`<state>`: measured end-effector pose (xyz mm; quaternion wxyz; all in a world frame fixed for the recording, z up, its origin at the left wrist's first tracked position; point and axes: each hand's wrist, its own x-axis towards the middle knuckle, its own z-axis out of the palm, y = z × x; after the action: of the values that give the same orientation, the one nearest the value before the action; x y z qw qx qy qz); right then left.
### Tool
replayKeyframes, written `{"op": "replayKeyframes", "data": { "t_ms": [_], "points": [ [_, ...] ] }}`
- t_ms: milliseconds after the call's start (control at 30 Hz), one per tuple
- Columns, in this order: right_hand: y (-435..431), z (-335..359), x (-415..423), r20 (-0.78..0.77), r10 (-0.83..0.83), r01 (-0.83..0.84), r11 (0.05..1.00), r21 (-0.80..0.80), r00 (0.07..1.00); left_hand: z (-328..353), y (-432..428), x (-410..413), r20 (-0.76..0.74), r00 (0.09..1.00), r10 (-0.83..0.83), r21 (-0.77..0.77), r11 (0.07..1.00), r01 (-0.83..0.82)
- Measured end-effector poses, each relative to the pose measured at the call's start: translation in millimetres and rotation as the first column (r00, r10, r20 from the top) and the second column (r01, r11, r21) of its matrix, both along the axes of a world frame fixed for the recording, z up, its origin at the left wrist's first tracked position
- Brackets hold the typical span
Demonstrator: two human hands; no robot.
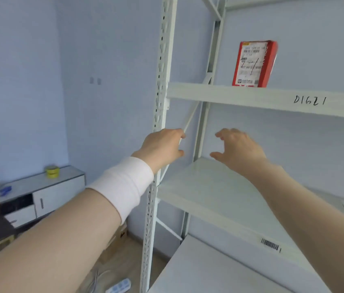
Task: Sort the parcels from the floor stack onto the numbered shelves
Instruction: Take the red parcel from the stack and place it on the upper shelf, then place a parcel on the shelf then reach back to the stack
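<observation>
View: a pale metal rack against a blue wall, seen from its near-left corner.
Parcel: one red parcel (254, 64) stands upright on the upper shelf (209, 92), at the far side by the wall. Its white shipping label faces the camera, with black handwriting over the print.
Shelf marking: "D1621" (309, 100) is handwritten on the upper shelf's front edge, below and right of the parcel.
Left hand: the left hand (162, 146) is in front of the perforated upright post (162, 60), at a height between the upper and middle shelves. A white wrap (124, 185) circles the wrist.
Left grip: fingers and thumb are apart and loosely curved, holding nothing. The fingertips lie at the thin diagonal brace (191, 117); contact is possible, but the blur makes it uncertain.
Right hand: the right hand (239, 149) is palm down over the far-left end of the middle shelf (209, 191).
Right grip: fingers are spread and relaxed, holding nothing.
Hand relation: the hands are side by side with a gap between them and thumbs toward each other. Both are well below the parcel.
Middle shelf: a barcode sticker (270, 244) sits on the front edge, toward the right.
Lower shelf: the lower shelf (209, 271) shows at the bottom of the view.
Far left: a low bench (40, 185) carries a yellow tape roll (52, 171) and a small blue item (5, 190).
Floor: a cardboard box (120, 235) sits beside the post, with a white power strip (118, 288) nearer.
</observation>
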<state>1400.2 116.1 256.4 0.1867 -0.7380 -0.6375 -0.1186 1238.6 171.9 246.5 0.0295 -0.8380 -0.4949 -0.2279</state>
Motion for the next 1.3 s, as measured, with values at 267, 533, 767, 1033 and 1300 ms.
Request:
{"op": "replayKeyframes", "data": {
  "t_ms": [267, 533, 767, 1033, 1300],
  "points": [
    [-61, -148, -19, -0.107, 0.174, -0.194, 0.957, -0.215, 0.979, -151, -88, -49, -0.056, 0.977, 0.205, -0.249, 0.945, -0.213],
    [-163, -305, -34, -0.138, 0.363, -0.386, 0.824, -0.415, 0.922, -301, -220, -59, -0.034, 0.929, 0.368, -0.505, 0.796, -0.334],
    [-265, -405, -75, -0.177, 0.488, -0.486, 0.63, -0.606, 0.855, -382, -353, -95, -0.061, 0.814, 0.577, -0.701, 0.556, -0.447],
    [-388, -469, -156, -0.21, 0.643, -0.559, 0.405, -0.724, 0.737, -449, -523, -164, -0.099, 0.648, 0.755, -0.811, 0.316, -0.493],
    [-513, -491, -281, -0.223, 0.807, -0.614, 0.206, -0.762, 0.547, -478, -687, -247, -0.121, 0.44, 0.89, -0.832, 0.151, -0.533]
  ]
}}
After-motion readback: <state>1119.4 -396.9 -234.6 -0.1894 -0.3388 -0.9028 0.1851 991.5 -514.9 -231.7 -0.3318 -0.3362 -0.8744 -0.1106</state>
